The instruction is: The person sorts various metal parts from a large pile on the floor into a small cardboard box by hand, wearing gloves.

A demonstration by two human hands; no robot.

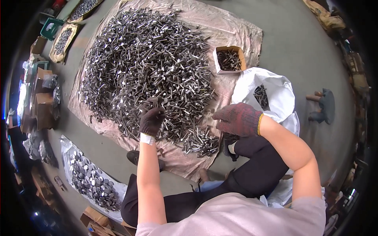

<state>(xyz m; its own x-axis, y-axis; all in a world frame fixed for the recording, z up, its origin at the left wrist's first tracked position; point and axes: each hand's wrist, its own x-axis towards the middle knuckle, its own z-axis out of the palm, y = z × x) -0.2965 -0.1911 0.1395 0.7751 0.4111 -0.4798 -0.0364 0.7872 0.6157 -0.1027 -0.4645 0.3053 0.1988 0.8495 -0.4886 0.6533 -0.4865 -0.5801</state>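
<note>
Metal pins (147,59) lie in a broad, loose heap on a pale, stained cloth (252,37) spread over the floor (315,55), as the head view shows. A smaller clump (200,143) of them sits at the heap's near edge, between the two hands and closer to the person.

The left hand (151,122), in a dark glove, is at the near part of the heap, its fingers bent among the pins; whether they are clamped on one or merely resting there, I cannot tell. The right hand (238,119), in a reddish-grey glove with a yellow cuff, is above the right side of the cloth, fingers close together and pointing toward the heap. Its palm is hidden, so I cannot tell whether it holds anything.

Just beyond the right forearm stands an open white sack (281,94) with some dark pieces inside, and farther up, on the cloth, a small cardboard box (231,72) holds more of them.

The step in hand looks like picking through the heap by touch, with most pins lying loose. The next move seems to call for the left fingers to separate a pin from its tangled neighbours and grip it firmly, with the right hand free to receive it.
</note>
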